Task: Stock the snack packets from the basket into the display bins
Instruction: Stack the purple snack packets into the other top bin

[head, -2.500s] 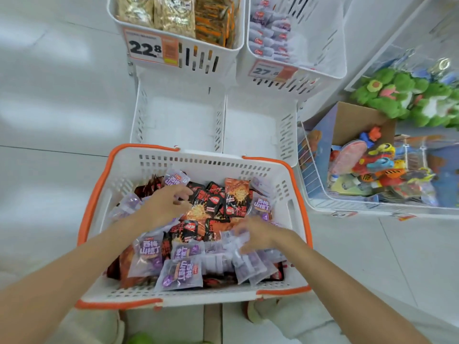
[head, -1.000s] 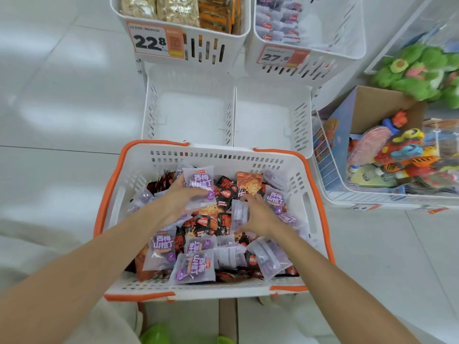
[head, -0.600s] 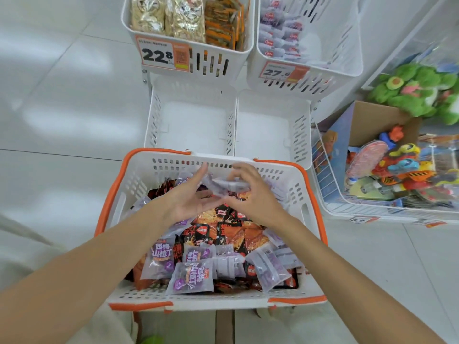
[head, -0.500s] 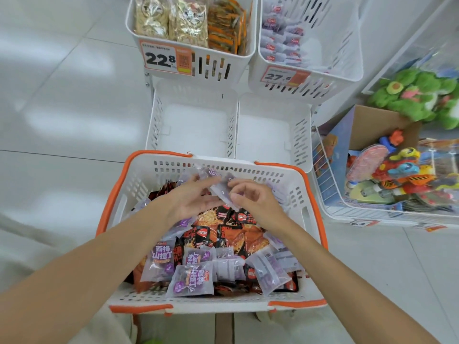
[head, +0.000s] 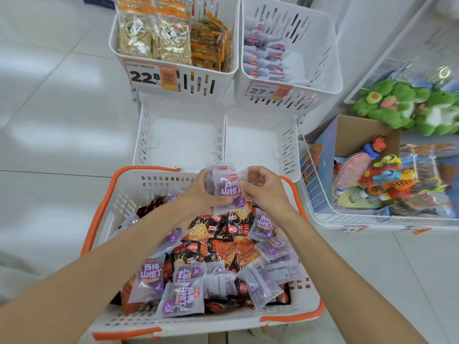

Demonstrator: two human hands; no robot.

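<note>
Together, left hand and right hand fingers around purple 西梅山楂丁 packets.

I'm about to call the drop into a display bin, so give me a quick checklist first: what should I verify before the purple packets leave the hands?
1. Grip: left hand and right hand both hold the purple packets: ok.
2. Packets lifted out of the basket, above its far rim: ok.
3. Lower left bin shows nothing inside: ok.
4. Lower right bin shows nothing inside: ok.
5. Which bin is meant for this flavour (no label visible on the lower bins): cannot tell.
6. Count of packets in the stack: cannot tell.
</note>
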